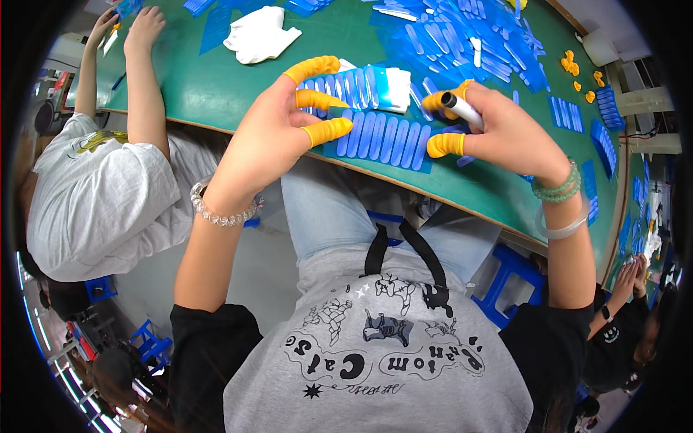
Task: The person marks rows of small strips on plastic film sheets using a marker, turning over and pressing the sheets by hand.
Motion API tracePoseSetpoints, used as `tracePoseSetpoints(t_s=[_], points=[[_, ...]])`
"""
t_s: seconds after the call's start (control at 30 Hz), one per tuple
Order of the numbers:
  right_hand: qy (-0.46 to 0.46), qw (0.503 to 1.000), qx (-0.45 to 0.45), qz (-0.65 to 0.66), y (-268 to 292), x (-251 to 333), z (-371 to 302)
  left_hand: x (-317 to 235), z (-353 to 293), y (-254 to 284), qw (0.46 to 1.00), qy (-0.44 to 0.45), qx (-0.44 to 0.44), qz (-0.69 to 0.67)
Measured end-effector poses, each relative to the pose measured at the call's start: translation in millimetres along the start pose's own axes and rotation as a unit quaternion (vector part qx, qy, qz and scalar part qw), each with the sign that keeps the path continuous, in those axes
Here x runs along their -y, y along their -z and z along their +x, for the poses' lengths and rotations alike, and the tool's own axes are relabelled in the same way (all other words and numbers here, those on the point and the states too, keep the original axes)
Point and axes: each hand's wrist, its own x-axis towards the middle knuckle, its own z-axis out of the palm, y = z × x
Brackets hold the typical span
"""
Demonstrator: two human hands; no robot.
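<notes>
A row of blue oblong strips on a blue film sheet (382,139) lies at the table's near edge, between my hands. My left hand (278,126) wears yellow finger cots; its fingers are apart, and the thumb reaches the row's left end. My right hand (512,133), also in yellow finger cots, holds a white marker pen (465,112) with a dark end. Its thumb is at the row's right end. Just behind the row lies another set of blue strips (354,85), beside a white and light-blue packet (393,88). My left fingers partly cover that set.
On the green table (191,83) lie a white cloth-like item (261,34) and a large pile of blue strips (469,43). Yellow finger cots (569,63) are scattered at the right. Another person's arm (144,86) rests on the table at my left. A blue stool (509,281) stands below.
</notes>
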Motion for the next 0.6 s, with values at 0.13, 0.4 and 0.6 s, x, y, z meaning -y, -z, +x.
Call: tracePoseSetpoints(t_s=[0.13, 0.4, 0.6], points=[[-0.015, 0.999, 0.0, 0.045, -6.9, 4.7, 2.6, 5.8, -1.5, 1.6, 0.999, -0.013, -0.018, -0.024], [0.072, 0.99, -0.116, 0.034, -10.3, 6.9, -13.9, 7.2, -3.1, 4.8, 0.991, -0.129, -0.027, 0.012], [0.144, 0.965, -0.176, -0.132, -14.4, 9.7, -22.1, 8.3, -11.7, 0.5, 0.983, -0.16, -0.047, 0.082]])
